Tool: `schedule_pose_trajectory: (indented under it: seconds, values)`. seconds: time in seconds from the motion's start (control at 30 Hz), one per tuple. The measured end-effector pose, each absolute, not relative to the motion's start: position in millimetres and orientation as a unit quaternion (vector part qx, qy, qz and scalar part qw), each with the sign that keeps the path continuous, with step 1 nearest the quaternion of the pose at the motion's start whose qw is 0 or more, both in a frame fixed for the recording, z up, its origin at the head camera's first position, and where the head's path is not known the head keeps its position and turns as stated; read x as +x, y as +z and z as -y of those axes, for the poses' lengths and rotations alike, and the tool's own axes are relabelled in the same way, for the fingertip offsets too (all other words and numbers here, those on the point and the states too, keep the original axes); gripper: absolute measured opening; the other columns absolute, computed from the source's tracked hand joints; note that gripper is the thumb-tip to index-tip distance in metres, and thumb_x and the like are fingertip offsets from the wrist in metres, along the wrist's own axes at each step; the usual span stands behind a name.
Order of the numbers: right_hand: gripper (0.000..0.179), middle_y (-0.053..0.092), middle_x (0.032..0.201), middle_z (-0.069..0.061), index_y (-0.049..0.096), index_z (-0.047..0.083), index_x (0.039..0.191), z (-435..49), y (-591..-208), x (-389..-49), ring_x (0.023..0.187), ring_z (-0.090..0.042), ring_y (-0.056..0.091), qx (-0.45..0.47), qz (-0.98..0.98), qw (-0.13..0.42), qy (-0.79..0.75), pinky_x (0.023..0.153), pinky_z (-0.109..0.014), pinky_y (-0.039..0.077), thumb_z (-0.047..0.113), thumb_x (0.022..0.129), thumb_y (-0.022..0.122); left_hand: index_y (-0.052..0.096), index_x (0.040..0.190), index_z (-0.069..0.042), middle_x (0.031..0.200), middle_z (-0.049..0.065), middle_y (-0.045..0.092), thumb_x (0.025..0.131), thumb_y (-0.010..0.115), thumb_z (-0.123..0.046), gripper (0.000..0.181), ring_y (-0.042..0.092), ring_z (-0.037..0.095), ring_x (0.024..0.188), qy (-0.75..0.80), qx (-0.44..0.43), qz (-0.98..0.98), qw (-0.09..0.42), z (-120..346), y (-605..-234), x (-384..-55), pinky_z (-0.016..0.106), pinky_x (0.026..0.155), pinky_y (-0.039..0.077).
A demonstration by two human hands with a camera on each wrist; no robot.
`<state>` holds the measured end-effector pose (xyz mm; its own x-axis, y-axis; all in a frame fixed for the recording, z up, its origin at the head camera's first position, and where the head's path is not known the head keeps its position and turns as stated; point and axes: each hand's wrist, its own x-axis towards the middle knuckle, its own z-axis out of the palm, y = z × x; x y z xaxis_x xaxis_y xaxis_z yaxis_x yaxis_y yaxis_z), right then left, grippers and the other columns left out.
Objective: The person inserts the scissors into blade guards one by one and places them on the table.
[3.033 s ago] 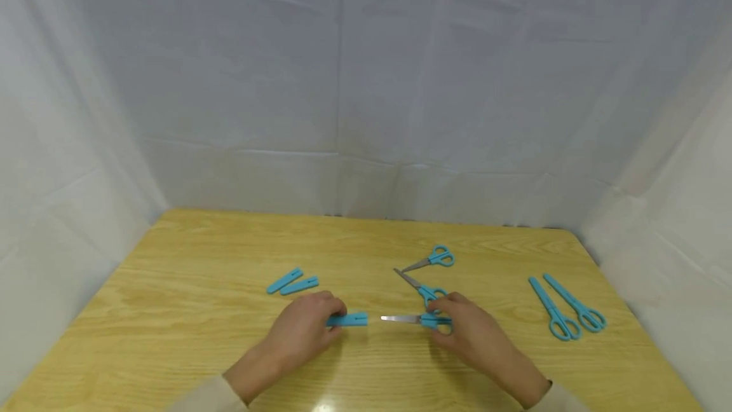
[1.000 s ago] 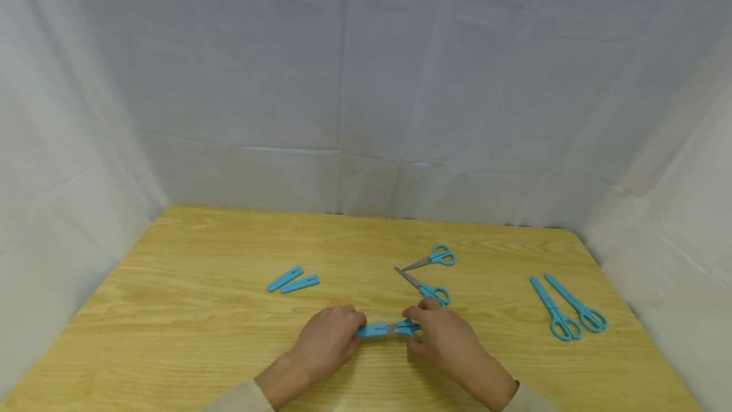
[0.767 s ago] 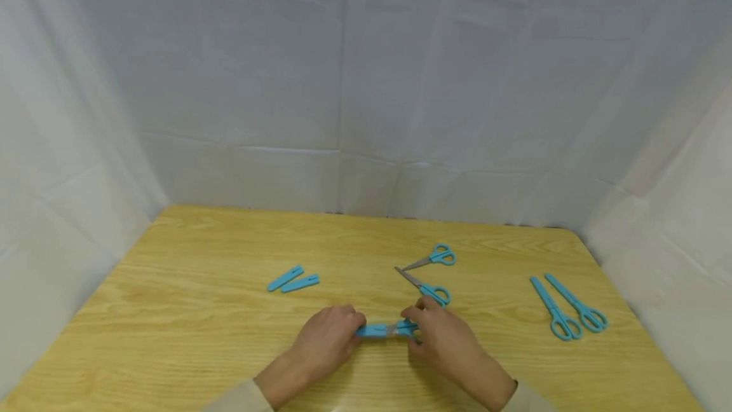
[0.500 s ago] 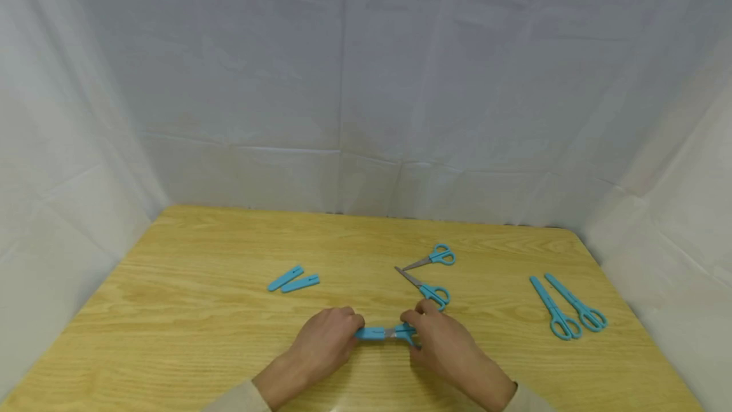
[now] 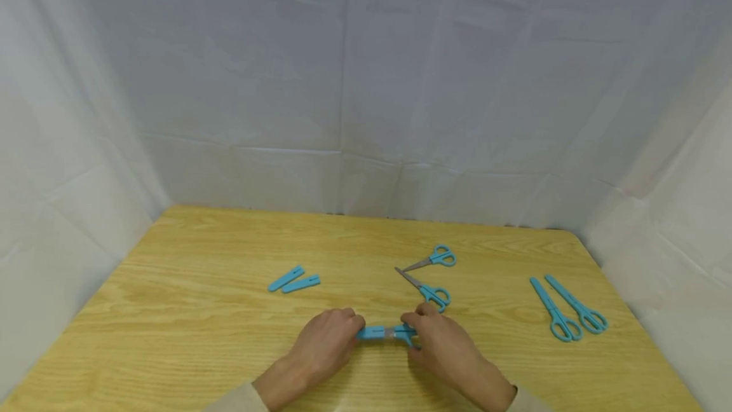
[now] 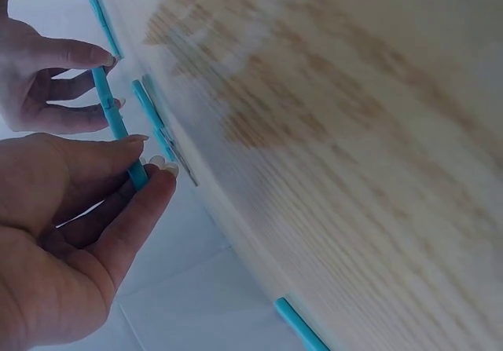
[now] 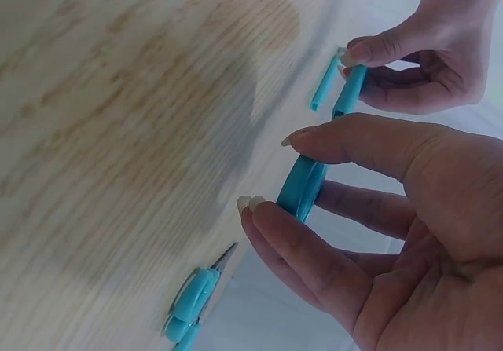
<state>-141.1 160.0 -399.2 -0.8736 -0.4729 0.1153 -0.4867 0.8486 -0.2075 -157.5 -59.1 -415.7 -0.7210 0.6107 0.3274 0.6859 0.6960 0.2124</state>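
The left hand (image 5: 326, 341) pinches a blue cap (image 5: 372, 333) in its fingers; the fingers of the right hand (image 5: 448, 345) grip the scissors (image 5: 405, 331) by the handles. The blades sit partly inside the cap, a short stretch showing, above the tabletop (image 5: 200, 304). Beyond the right hand lie 2 bare scissors (image 5: 427, 291), tips close together; beyond the left hand, 2 loose caps (image 5: 301, 283); well to the right, 2 capped scissors (image 5: 545, 297).

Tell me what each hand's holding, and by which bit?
The left hand pinches a blue blade cover by the end away from the scissors; the right hand holds those scissors by their blue handles.
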Motion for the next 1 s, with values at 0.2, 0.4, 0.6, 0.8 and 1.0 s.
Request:
schedule_pose_trajectory:
  seconds: [0.2, 0.4, 0.6, 0.8, 1.0]
  values:
    - [0.041, 0.058, 0.099, -0.009, 0.067, 0.001, 0.11, -157, -399, -141, 0.078, -0.016, 0.061, 0.245, 0.961, 0.02, 0.128, 0.062, -0.025, 0.051, 0.008, 0.073, 0.081, 0.065, 0.074, -0.007, 0.067, 0.0, 0.057, 0.072, 0.073, 0.004, 0.014, 0.058, 0.014, 0.061, -0.15, -0.359, 0.913, 0.125, 59, -416, -156, 0.025, 0.052, 0.047]
    - [0.041, 0.058, 0.099, -0.011, 0.067, 0.0, 0.111, -156, -401, -142, 0.078, -0.018, 0.061, 0.235, 0.963, 0.018, 0.128, 0.062, -0.026, 0.052, 0.009, 0.073, 0.08, 0.063, 0.073, -0.008, 0.065, 0.0, 0.057, 0.071, 0.07, 0.006, 0.015, 0.058, 0.014, 0.06, -0.142, -0.357, 0.913, 0.141, 59, -419, -156, 0.025, 0.051, 0.047]
    - [0.038, 0.06, 0.097, -0.011, 0.068, 0.001, 0.108, -152, -399, -143, 0.077, -0.018, 0.061, 0.231, 0.965, 0.02, 0.125, 0.061, -0.027, 0.052, 0.008, 0.073, 0.08, 0.063, 0.073, -0.008, 0.065, 0.0, 0.056, 0.069, 0.068, 0.009, 0.017, 0.058, 0.015, 0.06, -0.141, -0.354, 0.913, 0.143, 57, -419, -156, 0.026, 0.05, 0.047]
    - [0.033, 0.06, 0.095, -0.011, 0.069, 0.002, 0.106, -148, -401, -143, 0.077, -0.018, 0.061, 0.205, 0.97, 0.009, 0.131, 0.062, -0.03, 0.053, 0.007, 0.074, 0.078, 0.065, 0.075, -0.007, 0.066, 0.0, 0.058, 0.072, 0.07, 0.008, 0.016, 0.059, 0.014, 0.061, -0.141, -0.346, 0.919, 0.126, 56, -419, -154, 0.025, 0.052, 0.047]
    - [0.029, 0.061, 0.093, -0.012, 0.071, 0.004, 0.103, -147, -402, -145, 0.075, -0.02, 0.062, 0.192, 0.971, 0.011, 0.145, 0.06, -0.033, 0.053, 0.005, 0.073, 0.074, 0.062, 0.071, -0.009, 0.065, 0.0, 0.057, 0.07, 0.069, 0.009, 0.019, 0.058, 0.013, 0.059, -0.142, -0.349, 0.916, 0.134, 54, -417, -154, 0.025, 0.051, 0.046]
